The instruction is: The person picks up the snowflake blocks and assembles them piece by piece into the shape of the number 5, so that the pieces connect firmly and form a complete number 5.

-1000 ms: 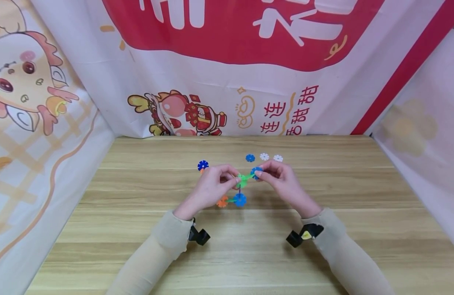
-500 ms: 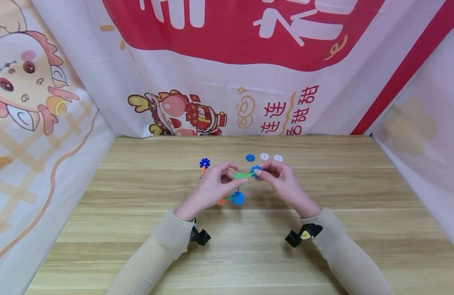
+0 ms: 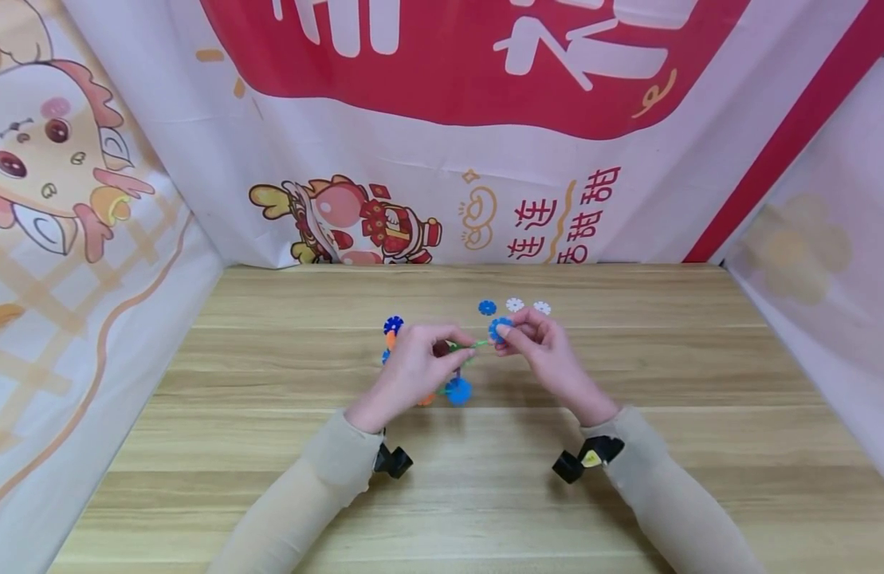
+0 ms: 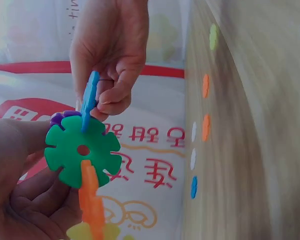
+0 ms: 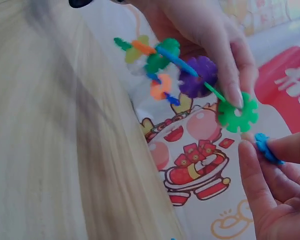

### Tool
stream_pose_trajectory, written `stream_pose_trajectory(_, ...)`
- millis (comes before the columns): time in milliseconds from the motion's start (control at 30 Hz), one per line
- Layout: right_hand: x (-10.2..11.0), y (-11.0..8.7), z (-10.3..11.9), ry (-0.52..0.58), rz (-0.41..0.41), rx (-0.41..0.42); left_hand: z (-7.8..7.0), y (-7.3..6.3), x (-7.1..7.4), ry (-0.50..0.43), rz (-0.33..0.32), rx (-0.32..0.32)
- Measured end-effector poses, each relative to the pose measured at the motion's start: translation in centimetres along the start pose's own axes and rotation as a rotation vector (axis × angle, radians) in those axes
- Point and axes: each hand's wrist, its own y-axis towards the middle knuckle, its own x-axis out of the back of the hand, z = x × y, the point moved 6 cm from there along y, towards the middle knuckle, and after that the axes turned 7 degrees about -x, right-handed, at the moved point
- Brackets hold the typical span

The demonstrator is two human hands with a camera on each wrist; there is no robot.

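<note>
My left hand (image 3: 422, 363) pinches a light green notched plastic disc (image 5: 238, 113) at the end of a chain of slotted discs. Beyond it in the right wrist view run a purple disc (image 5: 198, 76), a dark green disc (image 5: 162, 55), an orange disc (image 5: 143, 47) and several others. My right hand (image 3: 545, 355) pinches a blue disc (image 3: 500, 329) between thumb and fingers, right beside the light green disc's edge. In the head view, another blue disc (image 3: 458, 391) of the assembly hangs below the left fingers, which cover part of the chain.
Loose discs lie on the wooden table (image 3: 485, 494) beyond the hands: a blue one (image 3: 488, 307) and two white ones (image 3: 514, 304). The left wrist view also shows orange discs (image 4: 206, 86) and a yellow-green disc (image 4: 213, 36). A printed cloth (image 3: 442, 183) rises behind the table.
The light green disc has turned from facing the head camera to nearly edge-on in my left fingers. The hanging chain has shifted slightly left. My right hand keeps its pinch on the blue disc.
</note>
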Motion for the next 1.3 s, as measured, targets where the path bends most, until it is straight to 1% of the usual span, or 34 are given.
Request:
stream_pose_trajectory(100,0.3,0.1,0.2,0.032,-0.017,-0.009,-0.1,0.0,0.1,-0.009,-0.01,-0.018)
stream_pose_trajectory(167,0.5,0.1,0.3,0.029,-0.02,-0.022,-0.1,0.0,0.2,-0.002,-0.022,-0.026)
stream_pose_trajectory(300,0.5,0.1,0.0,-0.014,-0.017,-0.052,-0.1,0.0,0.5,0.015,-0.056,-0.035)
stream_pose_trajectory(433,0.8,0.1,-0.4,-0.045,-0.04,-0.077,-0.1,0.1,0.7,0.022,-0.06,-0.027)
stream_pose_trajectory(633,1.0,0.1,-0.6,0.009,-0.061,-0.106,0.0,0.0,0.8,0.013,-0.055,-0.003)
stream_pose_trajectory(867,1.1,-0.3,-0.5,0.07,-0.043,-0.096,-0.2,-0.1,1.1,0.051,-0.084,-0.029)
stream_pose_trajectory(933,1.1,-0.4,-0.4,0.075,-0.042,-0.089,-0.2,-0.1,1.2,0.054,-0.09,-0.024)
stream_pose_trajectory(1033,1.0,-0.5,-0.3,0.056,-0.038,-0.075,-0.2,-0.1,1.2,0.057,-0.088,-0.009)
stream_pose_trajectory(1167,0.9,-0.6,-0.3,0.024,-0.029,-0.073,-0.1,-0.1,1.2,0.064,-0.072,-0.008)
stream_pose_trajectory(1233,0.8,-0.6,-0.3,0.019,-0.028,-0.08,0.0,0.0,1.1,0.061,-0.053,-0.01)
stream_pose_trajectory(1300,0.8,-0.5,-0.4,0.02,-0.029,-0.085,0.2,0.0,1.0,0.031,-0.021,-0.001)
